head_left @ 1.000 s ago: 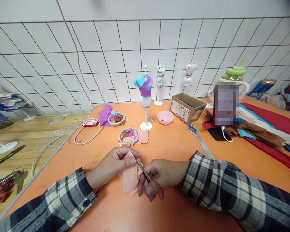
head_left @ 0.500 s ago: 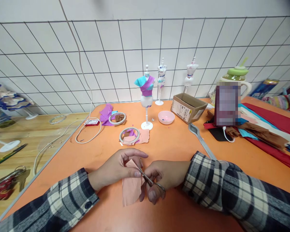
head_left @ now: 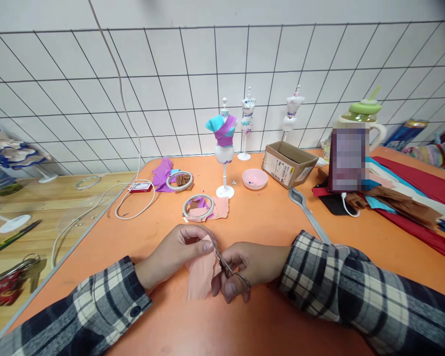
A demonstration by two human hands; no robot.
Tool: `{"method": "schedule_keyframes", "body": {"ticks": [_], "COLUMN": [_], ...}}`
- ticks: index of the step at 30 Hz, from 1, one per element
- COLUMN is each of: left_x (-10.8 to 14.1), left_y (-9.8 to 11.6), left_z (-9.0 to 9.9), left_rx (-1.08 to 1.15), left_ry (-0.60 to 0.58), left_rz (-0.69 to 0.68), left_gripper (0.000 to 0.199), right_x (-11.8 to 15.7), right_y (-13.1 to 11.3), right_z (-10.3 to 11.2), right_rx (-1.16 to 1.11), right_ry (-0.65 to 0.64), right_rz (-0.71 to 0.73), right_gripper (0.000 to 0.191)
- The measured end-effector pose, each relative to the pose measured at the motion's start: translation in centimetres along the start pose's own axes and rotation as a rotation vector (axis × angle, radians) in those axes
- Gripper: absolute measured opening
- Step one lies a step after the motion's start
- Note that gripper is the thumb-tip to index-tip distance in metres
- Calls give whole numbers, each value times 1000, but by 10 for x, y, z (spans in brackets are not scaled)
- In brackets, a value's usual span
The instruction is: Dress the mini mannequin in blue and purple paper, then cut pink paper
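Between my hands, low over the orange table, is a piece of pale pink crepe paper (head_left: 199,281). My left hand (head_left: 180,252) pinches its upper edge between thumb and fingers. Small metal scissors (head_left: 228,267) are in my right hand (head_left: 241,272), with thumb and fingers at the handle loops. The blades point up and left along the paper's right edge, close to my left fingertips. Just beyond my hands lies a roll of tape (head_left: 198,208) with pink and purple scraps in and under it. Further back stands a mini dress form (head_left: 225,143) wrapped in turquoise and purple.
A pink bowl (head_left: 255,179), a cardboard box (head_left: 289,163) and a grey strap-like strip (head_left: 309,215) lie right of the dress form. A phone (head_left: 348,160) stands near coloured paper strips (head_left: 404,202). At left are a white cable (head_left: 116,202) and keys (head_left: 33,277).
My left fingers have curled in and shifted their pinch on the pink paper. The paper's lower end and the scissors have risen slightly, and the blades now point more steeply upward.
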State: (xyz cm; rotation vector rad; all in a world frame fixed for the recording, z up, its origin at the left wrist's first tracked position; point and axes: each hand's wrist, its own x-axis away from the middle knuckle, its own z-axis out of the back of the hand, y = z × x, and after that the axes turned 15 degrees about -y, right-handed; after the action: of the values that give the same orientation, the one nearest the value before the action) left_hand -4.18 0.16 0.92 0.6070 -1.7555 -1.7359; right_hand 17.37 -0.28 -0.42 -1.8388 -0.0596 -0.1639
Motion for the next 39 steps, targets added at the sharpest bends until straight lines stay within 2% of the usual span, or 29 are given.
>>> {"method": "schedule_keyframes", "body": {"ticks": [7, 12, 17, 21, 34, 39], "left_x": [0, 0, -1, -1, -3, -3], "left_y": [-1, 0, 1, -1, 3, 2], "left_z": [-3, -5, -3, -2, -4, -4], "left_rx": [22, 40, -35, -61, -92, -69], "left_ry": [-25, -12, -80, -69, -121, -142], "left_rz": [38, 20, -3, -6, 11, 14], "left_gripper": [35, 32, 34, 33, 39, 39], "right_x": [1, -1, -1, -1, -2, -2], "right_y": [1, 4, 3, 3, 2, 5], "right_z": [-1, -1, -2, -2, -4, -2], "right_rx": [22, 17, 39, 38, 20, 36], "right_ry": [3, 48, 46, 55, 53, 65], "right_rz": [61, 35, 8, -7, -30, -86], "right_gripper": [48, 54, 59, 63, 61, 68]}}
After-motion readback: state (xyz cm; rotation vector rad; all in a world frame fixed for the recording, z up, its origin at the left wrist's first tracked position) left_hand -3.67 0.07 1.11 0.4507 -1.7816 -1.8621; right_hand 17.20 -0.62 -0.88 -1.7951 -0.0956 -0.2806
